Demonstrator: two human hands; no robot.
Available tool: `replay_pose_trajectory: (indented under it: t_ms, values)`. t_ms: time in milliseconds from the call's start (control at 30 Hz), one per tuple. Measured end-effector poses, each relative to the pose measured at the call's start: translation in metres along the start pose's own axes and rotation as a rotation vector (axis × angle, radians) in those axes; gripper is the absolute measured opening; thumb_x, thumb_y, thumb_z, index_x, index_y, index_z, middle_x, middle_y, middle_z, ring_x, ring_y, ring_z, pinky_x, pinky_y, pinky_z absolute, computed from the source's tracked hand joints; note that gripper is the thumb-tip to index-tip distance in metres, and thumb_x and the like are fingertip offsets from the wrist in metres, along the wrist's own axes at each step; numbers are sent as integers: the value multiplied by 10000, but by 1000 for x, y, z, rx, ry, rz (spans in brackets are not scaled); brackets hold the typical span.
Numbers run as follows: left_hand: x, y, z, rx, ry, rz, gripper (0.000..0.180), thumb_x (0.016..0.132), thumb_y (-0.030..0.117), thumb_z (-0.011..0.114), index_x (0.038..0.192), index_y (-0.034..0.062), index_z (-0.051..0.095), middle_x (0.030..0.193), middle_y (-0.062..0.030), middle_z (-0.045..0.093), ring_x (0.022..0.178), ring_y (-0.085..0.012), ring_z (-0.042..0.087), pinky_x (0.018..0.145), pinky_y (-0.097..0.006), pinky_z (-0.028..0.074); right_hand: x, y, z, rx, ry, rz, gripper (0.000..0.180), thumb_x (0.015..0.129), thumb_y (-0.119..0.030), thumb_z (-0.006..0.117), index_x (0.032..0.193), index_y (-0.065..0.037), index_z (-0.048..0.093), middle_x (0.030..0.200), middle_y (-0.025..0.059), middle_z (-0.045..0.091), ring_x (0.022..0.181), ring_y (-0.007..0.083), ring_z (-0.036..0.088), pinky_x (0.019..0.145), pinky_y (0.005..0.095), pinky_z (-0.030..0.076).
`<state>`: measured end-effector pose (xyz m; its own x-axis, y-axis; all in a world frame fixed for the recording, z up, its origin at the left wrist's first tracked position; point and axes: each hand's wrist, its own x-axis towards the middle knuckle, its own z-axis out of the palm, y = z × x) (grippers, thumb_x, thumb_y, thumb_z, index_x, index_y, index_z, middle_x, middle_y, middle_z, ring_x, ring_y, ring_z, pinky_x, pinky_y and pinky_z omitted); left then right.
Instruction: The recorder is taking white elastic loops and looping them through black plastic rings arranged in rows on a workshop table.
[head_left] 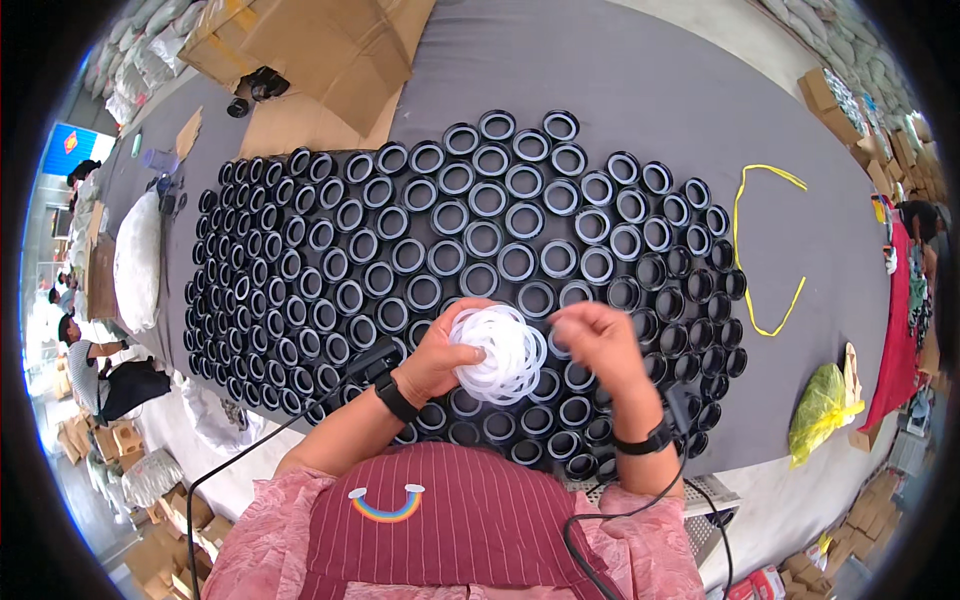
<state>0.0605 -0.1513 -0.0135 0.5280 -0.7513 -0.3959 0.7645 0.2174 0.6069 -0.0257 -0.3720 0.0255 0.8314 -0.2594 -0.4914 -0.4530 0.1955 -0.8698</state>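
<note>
The left hand (438, 355) grips a loose stack of white rings (515, 362), thumb over its left side, above the near middle of the black rings (483, 221); the right hand (604, 348), blurred just beside the stack, has its fingers drawn together (whether they hold a ring cannot be told). Principal risk, as judged: uneven overlap could let several white rings slip out together, and a low wrist or black cable (191, 530) could shift pieces near the worktop's (600, 70) near edge. Bare room lies far and right, around the yellow strap (737, 215).
</note>
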Motion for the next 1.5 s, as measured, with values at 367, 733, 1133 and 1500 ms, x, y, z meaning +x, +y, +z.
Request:
replay_pose_trajectory:
  t_ms: [367,733,1133,1500]
  values:
    - [-6,-7,2,-35,11,4,663,645,71,722,1242,51,434,1159,-130,563,1086,-278,576,940,-430,487,-28,37,-42,354,188,48,91,852,-98,660,865,-8,662,658,2,599,511,78,532,464,213,422]
    - [7,-10,19,-30,67,-43,631,625,70,716,1200,63,458,1094,-122,580,1021,-282,603,893,-429,511,46,88,-231,481,967,-144,82,871,-79,594,924,-19,614,717,34,618,536,107,571,424,222,443]
    - [21,-15,26,-44,95,-82,632,616,38,697,1200,82,461,1089,-116,570,1023,-291,598,888,-438,513,103,83,-286,358,1129,88,84,834,-44,570,907,-20,603,701,50,601,552,124,574,448,250,463]
    - [19,-13,29,-46,83,-116,635,620,39,700,1207,79,461,1082,-126,587,1013,-296,607,891,-442,509,111,94,-286,-133,1178,139,141,786,-76,615,904,-1,632,687,100,635,615,158,633,509,306,512]
